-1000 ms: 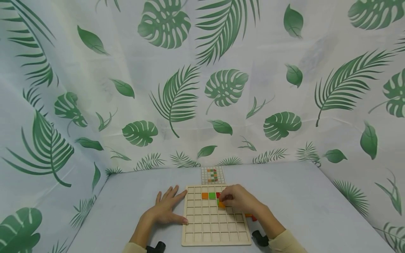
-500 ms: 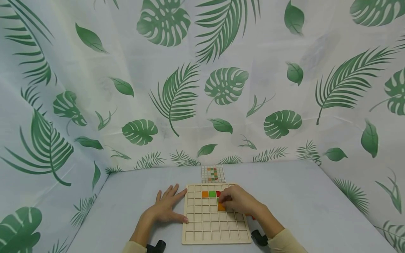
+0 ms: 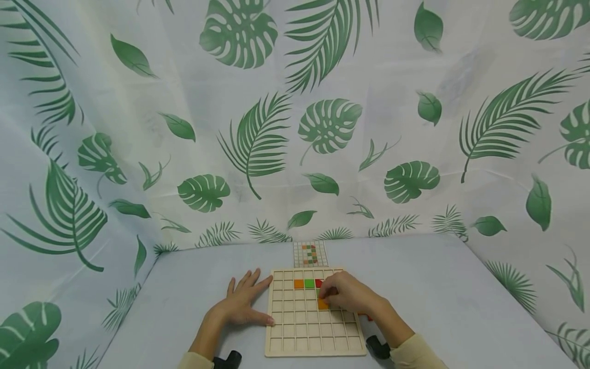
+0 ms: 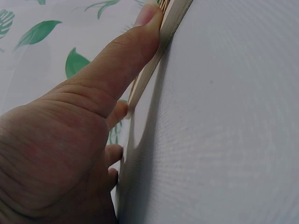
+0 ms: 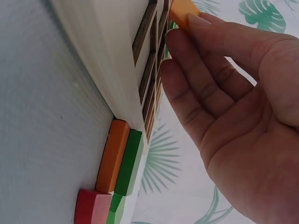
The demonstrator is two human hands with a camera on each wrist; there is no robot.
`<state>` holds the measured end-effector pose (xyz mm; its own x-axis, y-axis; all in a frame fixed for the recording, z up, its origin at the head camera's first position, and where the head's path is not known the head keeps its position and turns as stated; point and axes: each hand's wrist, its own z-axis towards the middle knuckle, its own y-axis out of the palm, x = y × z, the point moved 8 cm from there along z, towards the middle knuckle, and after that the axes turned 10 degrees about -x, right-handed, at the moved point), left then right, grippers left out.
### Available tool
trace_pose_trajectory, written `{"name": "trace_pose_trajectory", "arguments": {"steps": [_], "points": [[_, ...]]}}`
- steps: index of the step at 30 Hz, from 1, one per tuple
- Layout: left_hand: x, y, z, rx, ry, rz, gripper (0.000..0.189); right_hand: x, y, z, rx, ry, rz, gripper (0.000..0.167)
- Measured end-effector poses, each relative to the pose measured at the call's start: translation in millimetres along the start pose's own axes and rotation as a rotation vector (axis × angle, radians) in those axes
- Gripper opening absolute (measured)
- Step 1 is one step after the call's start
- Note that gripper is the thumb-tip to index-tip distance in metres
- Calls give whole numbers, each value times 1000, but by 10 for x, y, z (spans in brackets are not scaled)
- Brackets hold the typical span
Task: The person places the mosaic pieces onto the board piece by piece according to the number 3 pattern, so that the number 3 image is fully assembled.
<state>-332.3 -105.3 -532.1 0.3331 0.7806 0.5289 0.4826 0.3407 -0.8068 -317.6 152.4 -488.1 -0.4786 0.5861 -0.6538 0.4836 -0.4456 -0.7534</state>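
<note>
A wooden grid board (image 3: 295,330) lies on the table. In its upper rows sit an orange tile (image 3: 299,284), a green tile (image 3: 309,284) and a red tile (image 3: 319,283), side by side. My right hand (image 3: 345,292) pinches another orange tile (image 5: 183,11) between thumb and fingers at the grid, below the red one; in the head view its fingers partly hide the cells there. My left hand (image 3: 241,305) lies spread at the board's left side. Its thumb touches the edge, as the left wrist view also shows.
A small card (image 3: 311,254) with a coloured grid pattern lies behind the board. Against the board's right side are loose blocks: an orange block (image 5: 113,156), a green block (image 5: 129,162) and a red block (image 5: 91,207). A leaf-printed cloth (image 3: 276,154) hangs behind the table.
The orange tile in my right hand has turned from a slant to line up with the grid and shifted slightly toward me. My left hand has kept its place.
</note>
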Motion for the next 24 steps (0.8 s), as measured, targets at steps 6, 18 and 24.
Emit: {"name": "trace_pose_trajectory", "arguments": {"steps": [6, 18, 24], "points": [[-22, 20, 17, 1, -5, 3, 114, 6, 24, 5, -19, 21, 28, 14], [-28, 29, 14, 15, -2, 22, 115, 15, 49, 5, -10, 30, 4, 22], [-19, 19, 11, 14, 0, 23, 114, -14, 27, -11, 0, 29, -22, 20]]}}
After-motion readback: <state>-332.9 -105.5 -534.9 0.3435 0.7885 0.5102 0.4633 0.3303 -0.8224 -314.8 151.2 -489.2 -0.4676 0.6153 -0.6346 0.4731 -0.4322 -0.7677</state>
